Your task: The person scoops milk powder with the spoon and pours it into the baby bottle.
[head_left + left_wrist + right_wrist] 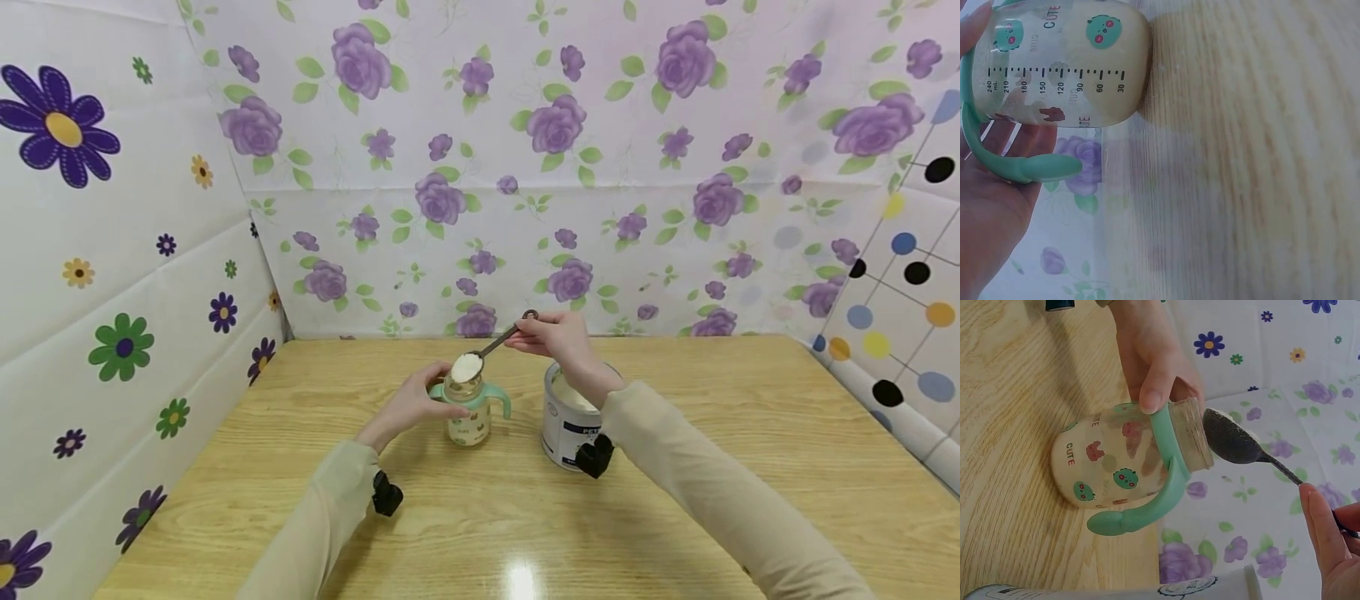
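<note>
Fingers [1322, 528] of the right hand [567, 346] pinched the spoon [1235, 442], left hand [417, 398] gripping the baby bottle [468, 427]; misaligned tilting risked spilling powder [467, 367].

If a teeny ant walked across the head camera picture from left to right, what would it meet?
Flowery left wall → left hand → green-handled bottle → tin → dotty right wall. The spoon and right hand overlap other things, so they're left out.
</note>
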A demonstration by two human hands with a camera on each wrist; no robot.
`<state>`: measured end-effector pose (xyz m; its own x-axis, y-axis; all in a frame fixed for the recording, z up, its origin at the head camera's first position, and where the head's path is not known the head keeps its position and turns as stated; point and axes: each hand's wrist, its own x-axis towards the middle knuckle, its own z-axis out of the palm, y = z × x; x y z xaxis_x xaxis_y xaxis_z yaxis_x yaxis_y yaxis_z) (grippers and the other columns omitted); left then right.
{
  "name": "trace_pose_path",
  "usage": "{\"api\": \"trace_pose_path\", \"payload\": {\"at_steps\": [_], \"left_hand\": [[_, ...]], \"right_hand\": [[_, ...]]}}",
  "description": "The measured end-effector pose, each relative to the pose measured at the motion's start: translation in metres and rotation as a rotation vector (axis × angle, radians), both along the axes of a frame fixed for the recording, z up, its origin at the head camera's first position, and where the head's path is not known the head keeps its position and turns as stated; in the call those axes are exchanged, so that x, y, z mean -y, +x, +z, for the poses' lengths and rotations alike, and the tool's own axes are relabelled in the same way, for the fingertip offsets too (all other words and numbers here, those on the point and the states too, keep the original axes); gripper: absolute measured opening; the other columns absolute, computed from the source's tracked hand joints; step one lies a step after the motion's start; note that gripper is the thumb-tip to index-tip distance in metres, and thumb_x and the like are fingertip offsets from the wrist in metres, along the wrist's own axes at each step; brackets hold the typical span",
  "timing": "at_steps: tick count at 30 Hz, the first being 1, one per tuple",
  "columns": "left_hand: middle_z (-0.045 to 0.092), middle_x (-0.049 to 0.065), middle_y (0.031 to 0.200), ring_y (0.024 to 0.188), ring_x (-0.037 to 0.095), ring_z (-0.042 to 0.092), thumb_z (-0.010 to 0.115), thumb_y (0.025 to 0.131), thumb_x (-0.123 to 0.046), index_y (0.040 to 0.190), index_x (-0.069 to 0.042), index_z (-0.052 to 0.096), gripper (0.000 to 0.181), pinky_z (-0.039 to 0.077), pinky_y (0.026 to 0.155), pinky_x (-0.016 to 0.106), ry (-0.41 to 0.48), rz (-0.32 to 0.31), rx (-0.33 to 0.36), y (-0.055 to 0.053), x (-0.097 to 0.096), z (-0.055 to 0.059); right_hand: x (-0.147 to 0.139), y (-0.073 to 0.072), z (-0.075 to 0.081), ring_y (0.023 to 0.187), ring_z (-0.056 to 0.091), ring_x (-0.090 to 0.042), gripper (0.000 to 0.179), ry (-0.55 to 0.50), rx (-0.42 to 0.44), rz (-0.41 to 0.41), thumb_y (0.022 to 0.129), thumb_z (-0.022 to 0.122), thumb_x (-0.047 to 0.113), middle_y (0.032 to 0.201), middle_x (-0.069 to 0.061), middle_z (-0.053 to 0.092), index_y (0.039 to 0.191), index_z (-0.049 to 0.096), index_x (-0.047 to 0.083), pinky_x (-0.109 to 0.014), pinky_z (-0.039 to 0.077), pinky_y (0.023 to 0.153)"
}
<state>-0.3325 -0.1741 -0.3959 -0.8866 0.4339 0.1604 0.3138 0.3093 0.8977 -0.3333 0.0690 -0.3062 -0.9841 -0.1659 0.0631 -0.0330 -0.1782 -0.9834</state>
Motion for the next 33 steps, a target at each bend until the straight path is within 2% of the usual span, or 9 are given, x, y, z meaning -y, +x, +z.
{"api": "trace_pose_path", "payload": {"at_steps": [9, 15, 20, 22, 29, 33], "left_hand": [[0.056, 0.004, 0.11, 0.103, 0.028, 0.05, 0.082, 0.067, -0.022, 0.121, -0.011, 0.053, 0.062, 0.041, 0.084, 0.041, 0.016, 0.003, -0.02, 0.0, 0.0, -0.001], [0.056, 0.004, 0.11, 0.1, 0.023, 0.051, 0.082, 0.067, -0.021, 0.12, -0.01, 0.053, 0.061, 0.041, 0.084, 0.04, 0.009, 0.006, -0.034, -0.001, 0.0, -0.001], [0.056, 0.004, 0.11, 0.1, 0.02, 0.052, 0.081, 0.069, -0.02, 0.122, -0.01, 0.052, 0.062, 0.041, 0.084, 0.038, -0.006, 0.012, -0.024, -0.003, -0.001, -0.001], [0.056, 0.004, 0.11, 0.1, 0.021, 0.051, 0.08, 0.069, -0.018, 0.122, -0.008, 0.051, 0.061, 0.041, 0.085, 0.039, -0.01, 0.01, -0.017, -0.001, -0.001, 0.001], [0.057, 0.006, 0.107, 0.098, 0.023, 0.052, 0.077, 0.073, -0.01, 0.122, -0.001, 0.05, 0.057, 0.042, 0.083, 0.038, -0.006, -0.025, -0.02, 0.016, -0.004, 0.022], [0.057, 0.007, 0.107, 0.097, 0.024, 0.052, 0.078, 0.072, -0.013, 0.122, -0.002, 0.05, 0.058, 0.043, 0.082, 0.039, 0.002, -0.026, -0.018, 0.012, -0.002, 0.016]], "right_hand": [[0.007, 0.0, -0.002, 0.068, 0.065, -0.024, 0.022, 0.047, -0.051, 0.0, 0.086, 0.058, -0.005, 0.074, -0.021, 0.063, 0.102, 0.056, -0.02, -0.03, 0.051, 0.067], [0.011, 0.002, -0.004, 0.069, 0.065, -0.026, 0.017, 0.087, -0.096, 0.024, 0.086, 0.058, -0.004, 0.075, -0.023, 0.063, 0.096, 0.06, -0.017, -0.031, 0.051, 0.066], [0.013, 0.004, -0.003, 0.069, 0.065, -0.025, 0.02, 0.12, -0.118, 0.043, 0.086, 0.058, -0.003, 0.077, -0.024, 0.063, 0.098, 0.059, -0.018, -0.031, 0.051, 0.066], [0.013, 0.004, -0.004, 0.071, 0.065, -0.027, 0.022, 0.135, -0.121, 0.061, 0.086, 0.059, -0.002, 0.079, -0.025, 0.063, 0.1, 0.059, -0.019, -0.032, 0.051, 0.067], [0.011, 0.004, -0.007, 0.075, 0.064, -0.03, 0.021, 0.152, -0.132, 0.125, 0.087, 0.058, -0.001, 0.083, -0.027, 0.062, 0.099, 0.06, -0.018, -0.034, 0.05, 0.07], [0.009, 0.003, -0.007, 0.076, 0.064, -0.03, 0.021, 0.147, -0.114, 0.155, 0.087, 0.058, -0.001, 0.083, -0.026, 0.063, 0.1, 0.06, -0.017, -0.034, 0.05, 0.07]]}}
